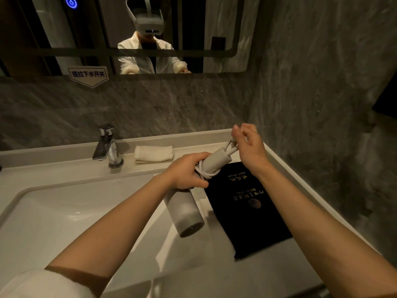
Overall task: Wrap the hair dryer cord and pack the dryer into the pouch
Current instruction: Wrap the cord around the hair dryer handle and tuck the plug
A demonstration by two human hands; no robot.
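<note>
Step in hand was cord wrapping. Left hand (186,171) gripped the pale grey cylindrical hair dryer (187,208) over the flat black fabric pouch (250,208); white cord (208,170) looped its handle. Right hand (249,145) pinched the cord end. Next likely needs tucking, then bagging.

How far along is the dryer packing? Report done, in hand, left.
Done: cord loops already circle the hair dryer handle. In hand: left hand grips the handle and loops; right hand works the cord end. Left: the black pouch lies flat on the counter, dryer outside it.
</note>
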